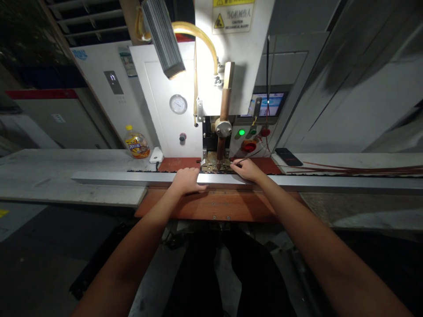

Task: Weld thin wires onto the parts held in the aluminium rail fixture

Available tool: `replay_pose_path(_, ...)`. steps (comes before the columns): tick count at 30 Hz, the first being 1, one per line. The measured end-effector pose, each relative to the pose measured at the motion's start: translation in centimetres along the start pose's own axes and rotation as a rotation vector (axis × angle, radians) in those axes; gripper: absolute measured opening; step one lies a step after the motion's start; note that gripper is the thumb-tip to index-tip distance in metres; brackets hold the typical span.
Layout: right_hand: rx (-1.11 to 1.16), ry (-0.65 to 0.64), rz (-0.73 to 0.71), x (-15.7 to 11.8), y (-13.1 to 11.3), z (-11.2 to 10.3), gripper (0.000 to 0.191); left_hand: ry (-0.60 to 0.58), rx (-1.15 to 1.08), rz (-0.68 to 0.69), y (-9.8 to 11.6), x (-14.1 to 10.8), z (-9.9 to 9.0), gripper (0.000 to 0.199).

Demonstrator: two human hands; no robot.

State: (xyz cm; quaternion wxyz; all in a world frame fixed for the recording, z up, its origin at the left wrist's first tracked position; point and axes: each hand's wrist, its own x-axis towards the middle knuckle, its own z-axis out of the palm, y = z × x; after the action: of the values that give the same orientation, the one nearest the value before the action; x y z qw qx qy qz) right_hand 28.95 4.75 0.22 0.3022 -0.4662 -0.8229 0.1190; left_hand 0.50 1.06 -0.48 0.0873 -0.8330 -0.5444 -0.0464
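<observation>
A long silvery metal bar [297, 180] lies crosswise on the bench in front of a machine. My left hand [187, 180] is wrapped over it left of the middle, with the thumb along the near side. Just behind the bar, a copper-coloured vertical rod [221, 149] points down at a small metal fixture [211, 164]. Right beside that rod tip, my right hand [247, 169] rests against the bar, its thumb and fingers pinched together. What sits in the pinch is too small to make out. A dark row of links or teeth [148, 171] runs along the bar's far edge.
Thin brown strips [357, 168] trail along the bench at right, near a black phone [288, 156]. At left stand a bottle of orange liquid [137, 143] and a white device [156, 155]. A lamp [163, 37] hangs above. Control buttons [253, 130] line the machine's front.
</observation>
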Motion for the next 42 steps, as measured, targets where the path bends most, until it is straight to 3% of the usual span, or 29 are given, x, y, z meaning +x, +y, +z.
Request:
replay_pose_path(16, -0.051, 0.021, 0.004, -0.1, -0.3, 0.1, 0.025, -0.042, -0.069, 0.053, -0.2, -0.1, -1.3, 0.070)
replay_pose_path(25, -0.055, 0.028, -0.001, -0.1, -0.1, 0.2, 0.024, 0.006, -0.152, 0.112, -1.2, -0.3, -1.6, 0.071)
replay_pose_path(42, -0.036, 0.036, 0.010, -0.2, -0.1, 0.2, 0.023, -0.045, -0.050, -0.004, -3.2, -1.2, -1.5, 0.069)
